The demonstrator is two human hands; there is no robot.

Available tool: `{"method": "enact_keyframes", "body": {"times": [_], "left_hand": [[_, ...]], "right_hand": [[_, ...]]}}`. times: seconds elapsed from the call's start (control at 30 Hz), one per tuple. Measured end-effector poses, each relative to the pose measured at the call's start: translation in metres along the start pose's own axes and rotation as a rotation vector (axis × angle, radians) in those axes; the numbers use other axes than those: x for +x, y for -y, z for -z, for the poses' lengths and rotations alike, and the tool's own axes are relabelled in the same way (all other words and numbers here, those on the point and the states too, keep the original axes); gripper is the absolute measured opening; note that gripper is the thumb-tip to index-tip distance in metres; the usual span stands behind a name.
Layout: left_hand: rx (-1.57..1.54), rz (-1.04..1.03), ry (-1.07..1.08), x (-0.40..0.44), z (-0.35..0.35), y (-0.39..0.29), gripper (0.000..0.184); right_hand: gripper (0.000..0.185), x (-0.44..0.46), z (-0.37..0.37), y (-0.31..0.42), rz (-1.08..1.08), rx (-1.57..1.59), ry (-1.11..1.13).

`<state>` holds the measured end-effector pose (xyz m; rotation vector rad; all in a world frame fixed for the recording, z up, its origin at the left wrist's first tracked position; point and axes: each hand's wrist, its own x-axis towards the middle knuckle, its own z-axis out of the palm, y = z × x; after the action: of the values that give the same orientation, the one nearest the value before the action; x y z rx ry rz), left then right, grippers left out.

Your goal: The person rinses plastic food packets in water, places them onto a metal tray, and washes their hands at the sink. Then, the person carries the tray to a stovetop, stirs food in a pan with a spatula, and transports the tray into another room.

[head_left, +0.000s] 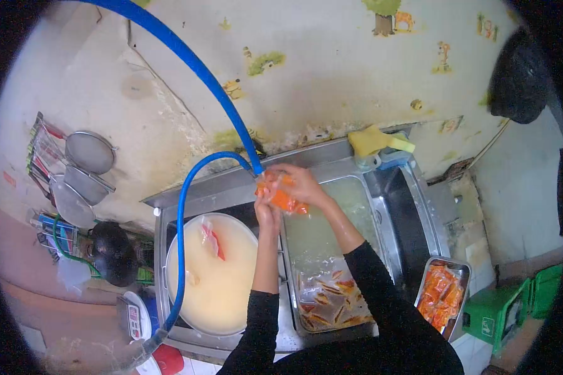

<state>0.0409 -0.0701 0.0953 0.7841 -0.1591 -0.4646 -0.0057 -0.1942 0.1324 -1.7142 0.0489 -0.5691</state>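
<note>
Both hands grip a clear plastic packet with orange contents [289, 201] close to the end of the blue hose [222, 103]. My left hand [267, 211] is closed on its near left side, and my right hand [303, 187] holds it from above and the right. Below them, a rectangular metal tub [324, 234] holds rippling water, with several orange-brown pieces or packets at its near end. To the left, a wide round basin [187, 275] holds cloudy, cream-coloured liquid. A red-and-clear packet [213, 240] floats in that liquid.
A metal tray [467, 269] of orange packets stands at the right. Yellow sponges [369, 140] sit at the sink's back corner. Strainers [89, 152] and a dark wok [112, 253] hang at the left, above a scale [133, 319]. Green bins [497, 312] stand at right.
</note>
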Motion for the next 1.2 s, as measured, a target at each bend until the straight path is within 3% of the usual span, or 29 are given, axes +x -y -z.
{"method": "enact_keyframes", "body": {"times": [0.07,0.13,0.2,0.4,0.47,0.57,0.67,0.73,0.8,0.87,0.9,0.93,1.0,1.07,1.2], "left_hand": [[0.007,0.052,0.03,0.004,0.003,0.004,0.033],[-0.227,0.027,0.098,0.002,-0.005,0.006,0.04],[-0.232,-0.035,0.119,0.0,-0.016,0.003,0.043],[-0.012,-0.105,0.159,-0.009,-0.028,-0.005,0.048],[0.05,-0.098,0.136,-0.011,-0.031,-0.006,0.046],[-0.085,-0.051,0.105,-0.009,-0.021,-0.002,0.043],[0.044,-0.098,-0.013,0.0,0.006,0.005,0.038],[0.406,-0.181,0.137,-0.008,0.009,0.005,0.035],[0.385,-0.098,0.102,-0.013,0.014,0.012,0.034],[0.141,-0.052,0.04,-0.029,-0.005,0.012,0.037],[0.179,-0.067,0.194,-0.023,0.015,0.021,0.039],[0.224,-0.156,0.181,-0.023,0.015,0.022,0.033],[0.145,0.006,0.11,-0.023,0.016,0.013,0.03],[0.163,0.04,-0.061,-0.018,0.022,0.01,0.03],[0.365,-0.166,-0.213,-0.011,0.001,0.007,0.037]], "right_hand": [[0.042,-0.006,-0.011,0.0,-0.018,-0.309,0.047],[0.042,-0.007,-0.013,-0.008,0.005,-0.323,0.027],[0.042,-0.007,-0.016,-0.011,0.027,-0.332,0.012],[0.04,-0.014,-0.018,-0.005,-0.122,-0.231,-0.087],[0.038,-0.012,-0.023,-0.034,0.081,-0.259,-0.073],[0.038,-0.018,-0.022,-0.031,0.132,-0.196,-0.116],[0.031,-0.021,-0.013,-0.012,-0.073,-0.197,-0.215],[0.03,-0.017,-0.012,-0.003,-0.087,-0.132,-0.22],[0.03,-0.014,-0.017,0.002,-0.093,-0.069,-0.231],[0.028,-0.009,-0.024,0.0,-0.031,0.2,-0.224],[0.025,-0.008,-0.029,-0.002,0.036,0.169,-0.303],[0.022,-0.009,-0.032,-0.001,0.1,0.13,-0.386],[0.025,-0.015,-0.033,0.003,0.066,0.03,-0.485],[0.027,-0.018,-0.034,0.001,-0.079,-0.202,-0.391],[0.037,-0.024,-0.058,0.008,-0.321,-0.314,-0.454]]}}
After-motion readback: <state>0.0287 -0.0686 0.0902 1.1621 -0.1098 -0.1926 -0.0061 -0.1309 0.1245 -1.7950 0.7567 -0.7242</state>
